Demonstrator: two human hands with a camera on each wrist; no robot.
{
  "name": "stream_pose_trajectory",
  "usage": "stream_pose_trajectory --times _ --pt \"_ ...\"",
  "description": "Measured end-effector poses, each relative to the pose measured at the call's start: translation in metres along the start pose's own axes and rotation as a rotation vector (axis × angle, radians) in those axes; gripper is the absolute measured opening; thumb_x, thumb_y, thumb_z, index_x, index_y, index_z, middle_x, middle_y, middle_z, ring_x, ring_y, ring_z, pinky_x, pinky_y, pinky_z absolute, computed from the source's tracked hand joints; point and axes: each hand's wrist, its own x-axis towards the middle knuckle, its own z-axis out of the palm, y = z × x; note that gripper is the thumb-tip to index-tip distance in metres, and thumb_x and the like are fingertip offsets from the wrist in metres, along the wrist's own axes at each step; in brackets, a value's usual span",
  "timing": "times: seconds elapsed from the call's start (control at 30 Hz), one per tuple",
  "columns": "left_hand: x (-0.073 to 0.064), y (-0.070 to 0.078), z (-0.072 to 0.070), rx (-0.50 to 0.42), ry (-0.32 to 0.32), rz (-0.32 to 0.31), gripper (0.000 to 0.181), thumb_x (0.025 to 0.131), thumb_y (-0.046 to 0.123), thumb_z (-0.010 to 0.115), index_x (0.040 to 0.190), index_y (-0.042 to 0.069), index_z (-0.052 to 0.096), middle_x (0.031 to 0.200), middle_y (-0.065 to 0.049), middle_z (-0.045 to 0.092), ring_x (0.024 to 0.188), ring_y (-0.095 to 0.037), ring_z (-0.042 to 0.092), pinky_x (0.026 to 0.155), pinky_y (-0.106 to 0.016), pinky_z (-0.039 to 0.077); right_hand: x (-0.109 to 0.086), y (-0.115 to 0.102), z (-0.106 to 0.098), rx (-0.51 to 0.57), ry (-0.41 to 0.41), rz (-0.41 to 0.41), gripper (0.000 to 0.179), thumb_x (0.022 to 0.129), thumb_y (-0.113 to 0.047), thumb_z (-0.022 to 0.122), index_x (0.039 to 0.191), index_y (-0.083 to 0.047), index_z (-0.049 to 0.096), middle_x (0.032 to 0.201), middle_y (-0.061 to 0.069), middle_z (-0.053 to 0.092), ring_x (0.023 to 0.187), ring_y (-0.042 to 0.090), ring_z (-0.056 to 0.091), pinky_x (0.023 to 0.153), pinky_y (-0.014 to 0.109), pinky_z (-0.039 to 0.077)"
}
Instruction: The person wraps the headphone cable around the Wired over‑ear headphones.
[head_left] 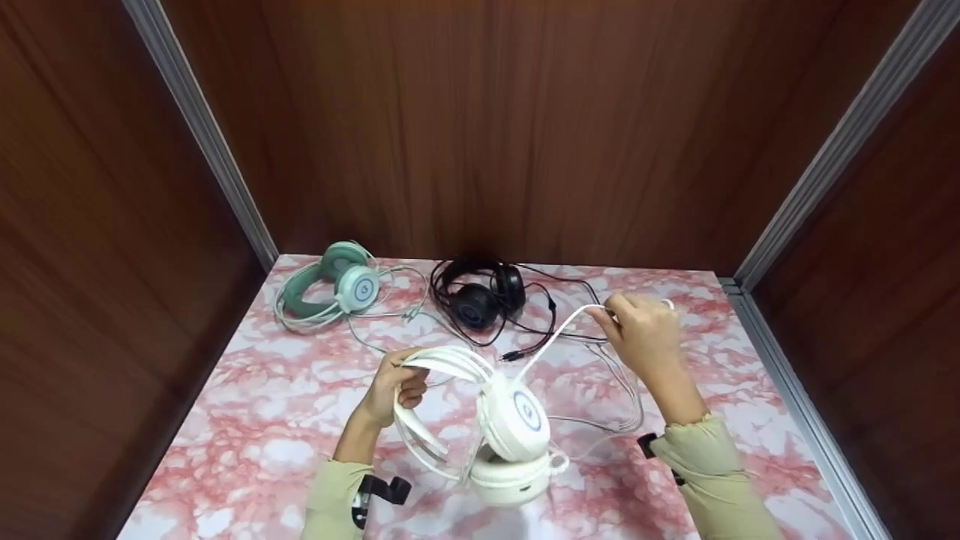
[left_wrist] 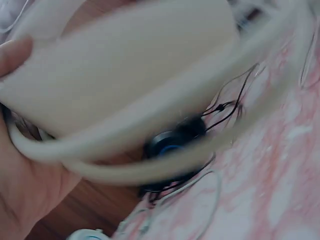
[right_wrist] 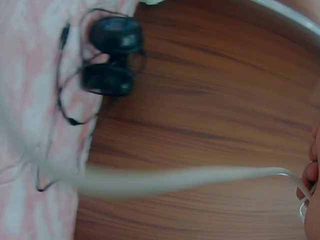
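A white over-ear headset is held above the table, its ear cups hanging low at the front. My left hand grips its headband, which fills much of the left wrist view, blurred. From the upper ear cup a white cord rises to my right hand, which pinches it; a short end sticks out beyond the fingers. In the right wrist view the cord crosses to the fingers at the right edge, where it bends into a small loop.
At the table's back left lies a green headset. A black headset with tangled black cable lies at the back middle. Pale cable loops over the pink-marbled table. Brown wood panels enclose the back and sides.
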Motion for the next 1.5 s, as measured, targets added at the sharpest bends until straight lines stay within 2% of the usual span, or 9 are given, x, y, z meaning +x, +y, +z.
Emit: stream_pose_trajectory --times 0.17,0.27,0.4,0.53,0.7,0.87,1.07,1.17,1.5 --pt "0.002 -0.012 0.002 -0.428 -0.101 -0.044 0.023 0.098 0.009 0.033 0.09 0.007 0.054 0.061 0.001 0.016 0.045 -0.004 0.017 0.04 -0.011 0.029 -0.014 0.0 0.016 0.08 -0.101 0.029 0.03 0.094 -0.03 0.064 0.074 -0.009 0.054 0.062 0.003 0.052 0.049 0.027 0.05 0.042 0.041 0.038" --pt "0.001 -0.023 0.008 -0.599 -0.12 -0.096 0.019 0.097 0.018 0.04 0.084 0.011 0.051 0.062 0.003 0.015 0.046 -0.003 0.016 0.042 -0.009 0.029 -0.021 -0.005 0.026 0.118 -0.135 0.032 0.02 0.091 -0.022 0.067 0.079 -0.01 0.057 0.065 0.002 0.055 0.051 0.027 0.052 0.044 0.041 0.041" --pt "0.0 -0.039 0.018 -0.777 -0.1 -0.103 0.021 0.096 0.023 0.043 0.098 0.008 0.058 0.063 0.005 0.016 0.046 -0.003 0.019 0.043 -0.01 0.031 -0.032 -0.014 0.041 0.166 -0.151 0.021 0.015 0.089 -0.016 0.068 0.081 -0.01 0.056 0.064 0.003 0.053 0.052 0.027 0.05 0.045 0.04 0.04" --pt "0.003 -0.056 0.021 -0.936 -0.02 -0.063 0.026 0.096 0.027 0.045 0.09 0.006 0.059 0.058 0.007 0.022 0.043 -0.001 0.029 0.042 -0.012 0.037 -0.044 -0.028 0.054 0.209 -0.215 0.03 0.011 0.092 -0.012 0.063 0.085 -0.011 0.055 0.061 0.002 0.05 0.05 0.025 0.05 0.044 0.038 0.041" --pt "0.008 -0.052 0.03 -1.065 0.226 0.049 0.029 0.098 0.026 0.043 0.089 0.003 0.06 0.057 0.006 0.028 0.041 -0.003 0.034 0.039 -0.015 0.04 -0.059 -0.052 0.058 0.302 -0.408 0.144 0.009 0.097 -0.013 0.058 0.089 -0.014 0.054 0.059 -0.008 0.044 0.051 0.015 0.047 0.046 0.032 0.041" --pt "0.011 -0.04 0.036 -0.981 0.515 0.167 0.032 0.101 0.025 0.034 0.094 0.0 0.053 0.059 0.005 0.023 0.043 -0.003 0.026 0.037 -0.017 0.035 -0.064 -0.074 0.054 0.392 -0.503 0.204 0.013 0.098 -0.015 0.057 0.087 -0.014 0.05 0.058 -0.014 0.033 0.05 0.009 0.037 0.044 0.028 0.034" --pt "0.012 -0.041 0.035 -0.917 0.732 0.174 0.028 0.102 0.025 0.033 0.089 0.005 0.047 0.056 0.005 0.022 0.041 -0.004 0.024 0.035 -0.017 0.03 -0.069 -0.087 0.042 0.381 -0.544 0.164 0.022 0.099 -0.017 0.056 0.079 -0.016 0.045 0.059 -0.014 0.027 0.05 0.008 0.033 0.044 0.026 0.03" --pt "0.013 -0.036 0.032 -0.879 0.862 0.24 0.028 0.102 0.021 0.034 0.082 0.005 0.047 0.053 0.004 0.027 0.04 -0.005 0.026 0.035 -0.018 0.029 -0.074 -0.09 0.033 0.391 -0.612 0.172 0.023 0.099 -0.019 0.056 0.078 -0.018 0.046 0.058 -0.014 0.029 0.05 0.006 0.034 0.043 0.024 0.031" --pt "-0.005 -0.007 -0.018 -0.557 1.416 0.403 0.029 0.097 0.007 0.044 0.068 0.01 0.04 0.053 0.003 0.033 0.043 -0.009 0.03 0.042 -0.023 0.03 -0.079 -0.083 -0.007 0.346 -0.599 0.122 0.023 0.095 -0.02 0.064 0.076 -0.02 0.05 0.057 -0.017 0.029 0.049 0.002 0.031 0.042 0.022 0.028"
